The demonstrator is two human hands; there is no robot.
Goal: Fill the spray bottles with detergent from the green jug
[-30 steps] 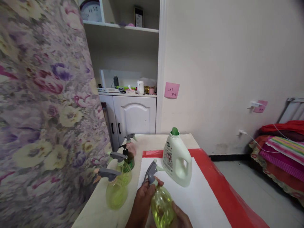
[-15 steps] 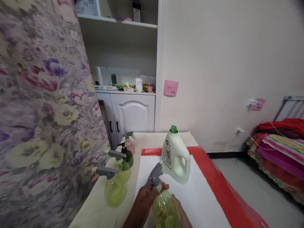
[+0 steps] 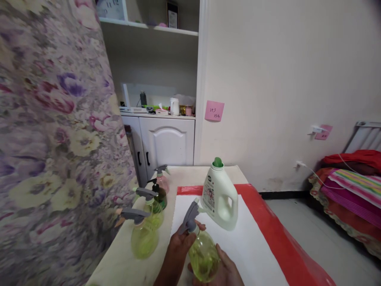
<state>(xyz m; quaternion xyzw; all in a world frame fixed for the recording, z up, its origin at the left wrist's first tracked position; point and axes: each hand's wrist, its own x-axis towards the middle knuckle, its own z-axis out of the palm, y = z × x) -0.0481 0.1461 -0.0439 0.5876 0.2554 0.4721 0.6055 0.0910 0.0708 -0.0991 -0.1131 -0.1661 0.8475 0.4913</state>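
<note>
A clear yellow-green spray bottle [image 3: 204, 258] with a grey trigger head is held tilted above the white sheet [image 3: 250, 254], its nozzle pointing up. My left hand [image 3: 181, 246] closes around the neck, just under the trigger head. Around the lower body of the bottle wraps my right hand [image 3: 228, 268], its fingers partly hidden behind it. Just beyond my hands a pale green detergent jug [image 3: 218, 198] stands upright on the sheet, with something green in its open mouth.
Along the table's left side stand two yellow-green spray bottles [image 3: 145, 240], a dark green pump bottle [image 3: 160, 196] and a pink spray bottle [image 3: 162, 182]. Red covering [image 3: 276, 230] borders the sheet. A floral curtain [image 3: 59, 159] hangs at the left; a white cabinet [image 3: 169, 143] stands behind.
The held spray bottle has risen slightly and shifted a little left, its trigger head turning more upright. Both hands moved with it. The jug and the other bottles stay put.
</note>
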